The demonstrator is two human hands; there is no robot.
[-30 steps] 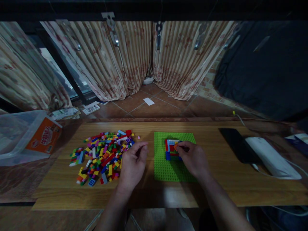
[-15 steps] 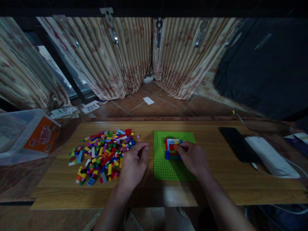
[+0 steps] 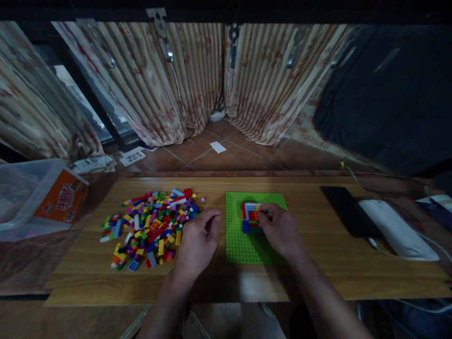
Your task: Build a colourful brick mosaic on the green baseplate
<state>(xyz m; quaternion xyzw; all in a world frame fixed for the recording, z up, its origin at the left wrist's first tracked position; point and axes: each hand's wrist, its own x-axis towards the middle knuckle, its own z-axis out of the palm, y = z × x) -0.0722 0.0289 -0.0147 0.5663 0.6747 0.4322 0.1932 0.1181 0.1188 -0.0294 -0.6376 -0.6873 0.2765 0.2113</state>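
A small build of toy bricks (image 3: 249,213), red, white, light blue, yellow and dark blue, sits on a green studded baseplate (image 3: 243,249). My right hand (image 3: 280,228) is closed in a pinch at the right side of this build, its fingertips on a small toy brick that they mostly cover. Left of the baseplate, my left hand (image 3: 197,240) hovers with thumb and fingers curled together; whether anything lies in them is hidden. Beside it spreads a pile of loose toy bricks (image 3: 151,228) in many colours and sizes.
Everything lies on a wooden table (image 3: 116,289). At the right are a black phone-like slab (image 3: 348,212) and a white device (image 3: 397,228) with a cable. A clear plastic bin (image 3: 31,226) with an orange label stands at the left. Striped curtains (image 3: 197,84) hang beyond.
My right hand has shifted slightly left and up over the build, and its fingers cover the spot where an orange brick showed. My left hand has barely moved, slightly rightward.
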